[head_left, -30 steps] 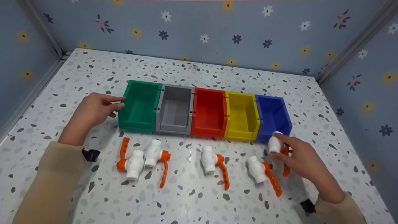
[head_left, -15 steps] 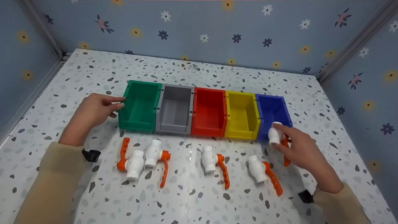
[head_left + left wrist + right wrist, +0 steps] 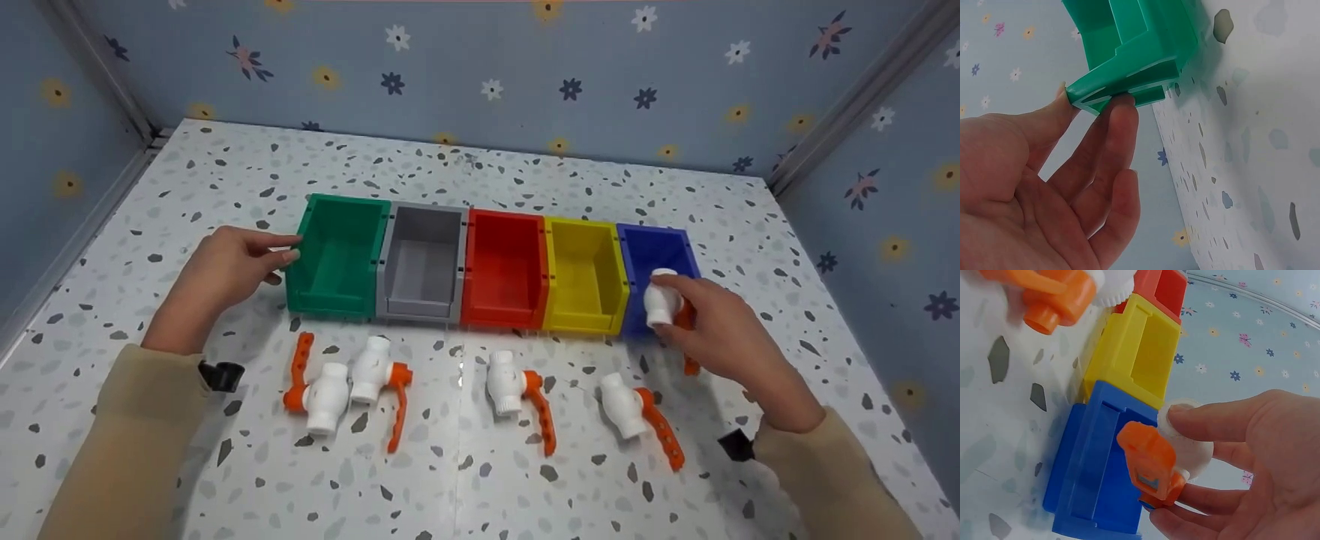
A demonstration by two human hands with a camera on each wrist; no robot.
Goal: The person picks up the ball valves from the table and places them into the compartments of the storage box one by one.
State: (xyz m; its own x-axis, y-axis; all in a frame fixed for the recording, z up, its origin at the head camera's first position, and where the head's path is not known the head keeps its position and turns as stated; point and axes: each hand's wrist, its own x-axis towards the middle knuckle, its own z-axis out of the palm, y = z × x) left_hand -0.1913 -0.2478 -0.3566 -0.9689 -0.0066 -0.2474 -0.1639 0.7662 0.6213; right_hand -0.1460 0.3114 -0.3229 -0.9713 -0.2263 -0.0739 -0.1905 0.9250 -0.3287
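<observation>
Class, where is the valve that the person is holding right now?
On the right of the head view, the held valve is pinched in the person's right hand, seen against the blue bin beside the yellow bin.

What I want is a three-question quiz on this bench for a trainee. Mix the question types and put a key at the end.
1. Multiple choice: which bin do the fingers of the left hand touch? A: red bin; B: green bin; C: yellow bin.
2. True or false: four loose valves lie on the speckled table, on the wearer's side of the row of bins.
3. Fill in the blank: the handle of the held valve in the right hand is coloured ____.

Key: 1. B; 2. True; 3. orange.
</observation>
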